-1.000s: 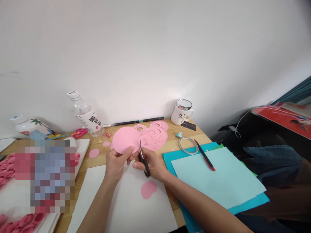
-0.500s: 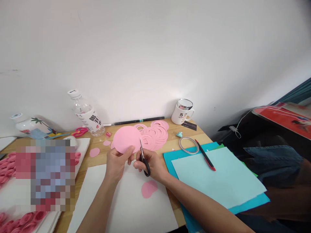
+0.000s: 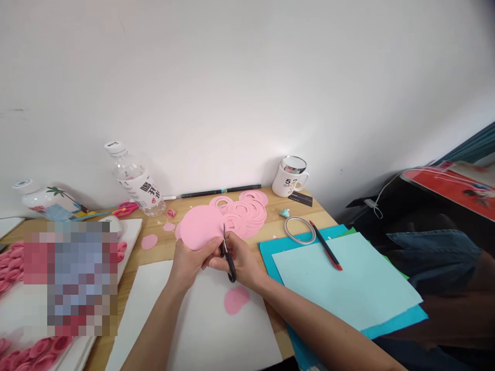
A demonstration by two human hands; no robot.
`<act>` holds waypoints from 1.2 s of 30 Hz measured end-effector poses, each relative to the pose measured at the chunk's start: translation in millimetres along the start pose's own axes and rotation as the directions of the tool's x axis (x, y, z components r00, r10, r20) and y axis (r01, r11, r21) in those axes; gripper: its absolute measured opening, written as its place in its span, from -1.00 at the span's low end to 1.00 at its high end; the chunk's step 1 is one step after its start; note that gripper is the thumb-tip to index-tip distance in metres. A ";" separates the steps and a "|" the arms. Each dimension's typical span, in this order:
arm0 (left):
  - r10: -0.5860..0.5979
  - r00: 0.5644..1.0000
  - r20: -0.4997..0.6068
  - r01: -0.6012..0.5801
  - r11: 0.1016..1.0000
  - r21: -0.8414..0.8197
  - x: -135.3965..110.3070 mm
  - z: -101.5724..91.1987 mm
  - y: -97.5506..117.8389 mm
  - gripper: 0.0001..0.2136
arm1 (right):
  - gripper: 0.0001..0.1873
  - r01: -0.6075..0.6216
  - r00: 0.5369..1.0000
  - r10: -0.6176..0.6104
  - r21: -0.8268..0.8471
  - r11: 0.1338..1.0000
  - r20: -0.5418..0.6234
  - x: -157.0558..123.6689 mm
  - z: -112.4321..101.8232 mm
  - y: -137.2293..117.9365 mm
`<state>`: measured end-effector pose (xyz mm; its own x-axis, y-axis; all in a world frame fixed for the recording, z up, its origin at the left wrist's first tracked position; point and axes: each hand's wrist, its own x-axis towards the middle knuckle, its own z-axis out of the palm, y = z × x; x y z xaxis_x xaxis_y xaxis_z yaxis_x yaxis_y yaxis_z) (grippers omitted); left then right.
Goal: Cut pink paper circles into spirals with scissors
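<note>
Bench (image 3: pixel 320 217) bears white sheet (image 3: pixel 209 330). Beyond sheet: pile of pink rings (image 3: pixel 255 219), apparently already cut. Large pink disc (image 3: pixel 201 225), raised at sheet's far edge, pinched by fingers of left hand (image 3: pixel 188 262); broad face looks uncut, so work on it seems barely begun. Fingers of right hand (image 3: pixel 243 264) hold black-handled scissors (image 3: pixel 231 268), blades meeting disc's edge, cut depth unclear. Small pink pieces (image 3: pixel 235 300) lie on sheet, purpose unclear.
</note>
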<state>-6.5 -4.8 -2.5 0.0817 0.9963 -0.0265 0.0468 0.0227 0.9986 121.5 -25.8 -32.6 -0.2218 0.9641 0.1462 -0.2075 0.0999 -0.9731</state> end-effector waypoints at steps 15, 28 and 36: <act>0.010 0.999 0.035 -0.008 0.999 -0.051 -1.4 2.3 4.7 -0.76 | -0.51 -0.059 0.998 0.057 0.098 0.993 0.026 0.1 2.5 -3.5; -0.001 0.999 0.051 0.004 0.998 -0.059 -1.0 0.8 5.4 -0.77 | -0.55 -0.110 0.993 0.115 0.127 0.986 -0.033 0.6 2.8 -6.5; -0.031 0.998 0.059 0.037 0.994 -0.103 0.4 -1.9 1.8 -0.69 | -0.50 -0.129 0.991 0.134 0.142 0.981 -0.028 0.3 2.5 -3.8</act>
<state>-8.2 -4.2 -0.6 0.1387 0.9885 -0.0604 -0.0531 0.0683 0.9962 119.8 -26.6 -28.3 -0.2212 0.9752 0.0092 -0.3101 -0.0614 -0.9487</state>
